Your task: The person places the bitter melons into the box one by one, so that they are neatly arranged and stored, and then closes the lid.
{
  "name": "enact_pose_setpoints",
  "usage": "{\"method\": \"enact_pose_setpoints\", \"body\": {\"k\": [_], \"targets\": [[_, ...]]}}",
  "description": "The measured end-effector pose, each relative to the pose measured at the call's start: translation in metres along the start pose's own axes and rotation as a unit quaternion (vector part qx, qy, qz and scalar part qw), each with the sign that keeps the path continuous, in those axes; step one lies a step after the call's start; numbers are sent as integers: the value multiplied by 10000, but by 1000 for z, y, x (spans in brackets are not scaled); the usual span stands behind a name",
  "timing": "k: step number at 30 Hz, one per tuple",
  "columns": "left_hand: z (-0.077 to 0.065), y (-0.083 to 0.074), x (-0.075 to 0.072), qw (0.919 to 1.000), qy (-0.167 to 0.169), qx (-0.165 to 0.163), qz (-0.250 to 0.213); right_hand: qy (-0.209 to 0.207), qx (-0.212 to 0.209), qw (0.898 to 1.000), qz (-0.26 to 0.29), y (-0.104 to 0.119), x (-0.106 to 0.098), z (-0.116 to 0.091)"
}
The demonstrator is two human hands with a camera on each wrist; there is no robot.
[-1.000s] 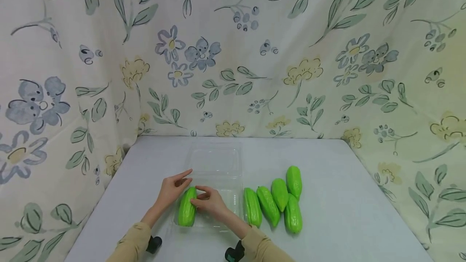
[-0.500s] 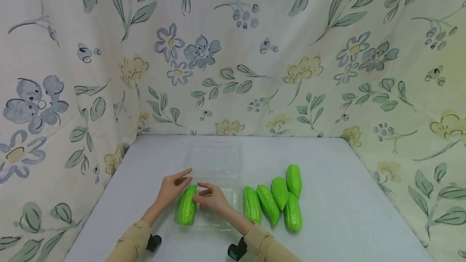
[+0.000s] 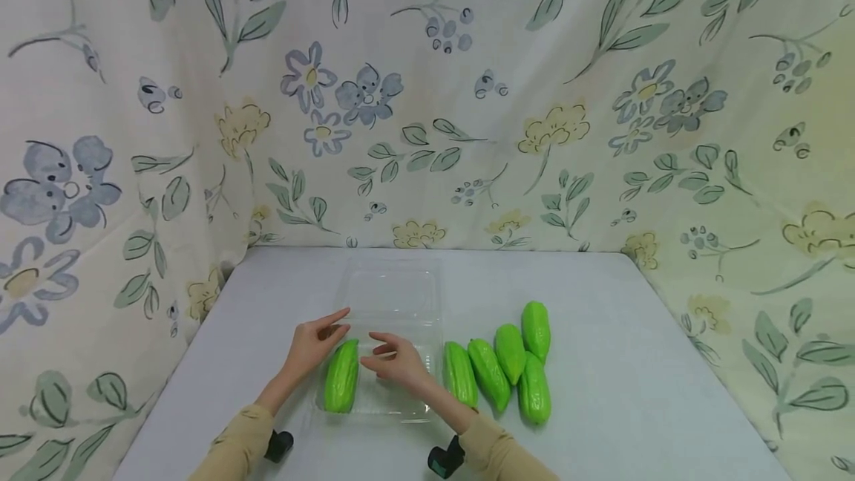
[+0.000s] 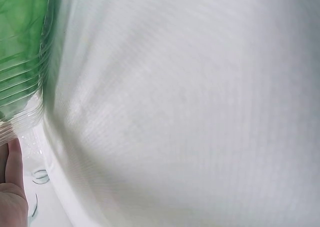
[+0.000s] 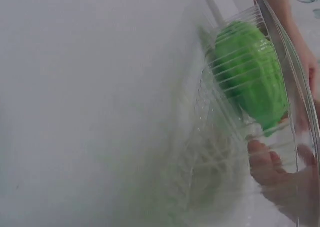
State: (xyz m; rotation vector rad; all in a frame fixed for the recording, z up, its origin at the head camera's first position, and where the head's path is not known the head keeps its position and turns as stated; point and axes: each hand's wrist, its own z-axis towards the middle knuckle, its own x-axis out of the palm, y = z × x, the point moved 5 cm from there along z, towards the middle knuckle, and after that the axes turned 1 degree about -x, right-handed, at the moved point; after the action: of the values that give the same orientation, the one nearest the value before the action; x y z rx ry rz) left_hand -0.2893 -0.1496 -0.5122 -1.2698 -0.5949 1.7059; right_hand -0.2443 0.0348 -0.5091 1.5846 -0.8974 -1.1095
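A bright green, ridged bitter melon [image 3: 341, 377] lies lengthwise along the left side of a clear plastic clamshell box [image 3: 390, 410], whose lid [image 3: 392, 288] is folded back. My left hand [image 3: 312, 341] rests by the box's left rim near the hinge, thumb and fingers apart. Over the box, just right of the melon, my right hand [image 3: 398, 362] hovers with fingers spread and nothing between them. Through the box wall, the right wrist view shows the melon [image 5: 250, 74] and my right hand [image 5: 280, 177]. My left fingers [image 4: 15, 162] touch the box edge in the left wrist view.
Several more green bitter melons [image 3: 510, 355] lie grouped on the white table [image 3: 621, 362], right of the box. Floral cloth [image 3: 427, 132] hangs behind and along both sides. A dark wrist camera [image 3: 446, 459] sits under each forearm.
The right hand has let go of the melon and moved a little to the right, leaving it in the box. The left hand has stayed in place.
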Motion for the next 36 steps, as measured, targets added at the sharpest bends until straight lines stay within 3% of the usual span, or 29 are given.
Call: {"method": "enact_pose_setpoints", "body": {"k": [7,14,21,28,36], "targets": [[0,-2,-1,9999,10,146,34,146,-436,9975,-537,6,-12,-8],[1,-3,-2,10000,24,27,-26,286,-555,9971,-437,7,-22,-12],[2,-2,-1,9999,-19,124,-21,211,-747,9946,-690,13,-33,-15],[1,-2,-1,9997,-31,218,-68,393,-962,9911,-836,18,-45,-22],[0,-3,0,9997,1,237,-76,259,-681,9949,-698,15,-61,-23]]}}
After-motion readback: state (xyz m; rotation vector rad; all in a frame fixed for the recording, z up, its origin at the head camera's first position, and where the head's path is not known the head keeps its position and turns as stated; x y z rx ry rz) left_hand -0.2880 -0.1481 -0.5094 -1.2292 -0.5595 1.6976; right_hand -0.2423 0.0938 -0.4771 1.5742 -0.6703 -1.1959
